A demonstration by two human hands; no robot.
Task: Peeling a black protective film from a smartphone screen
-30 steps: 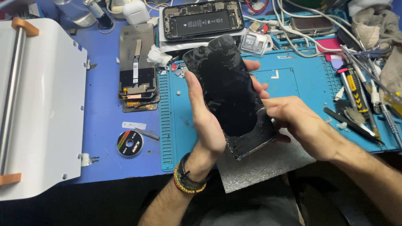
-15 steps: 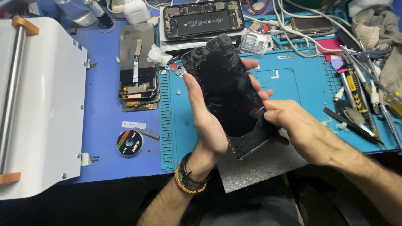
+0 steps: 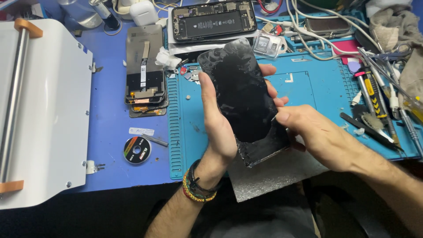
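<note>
- Two bare hands meet on one black phone screen panel (image 3: 246, 99), which is lifted above the blue work mat (image 3: 308, 88) and tilted with its top end away from the person.
- The left hand (image 3: 218, 125) is closed around the panel from its left edge, thumb lying along that edge and fingertips showing past the right edge, most likely so the glass stays steady and faces upward.
- The right hand (image 3: 315, 132) comes in from the right with its thumb pressed against the panel's right edge near the lower half; whether a small tool sits between its fingers cannot be told.
- The left wrist, wearing coloured bead bracelets (image 3: 198, 189), rises from below; the right forearm runs in from the lower right corner.
- The panel's lower corner looks ragged and smeared, and it hangs over a grey foam sheet (image 3: 273, 174) that lies at the mat's near edge.
- An opened phone body (image 3: 213, 20) lies beyond the mat.
- A stack of screen parts (image 3: 144, 66) rests on the blue table to the left.
- A small wire spool (image 3: 137, 150) sits near that stack.
- Tweezers and screwdrivers (image 3: 374, 97) lie at the right.
- A white machine (image 3: 48, 110) fills the far left.
</note>
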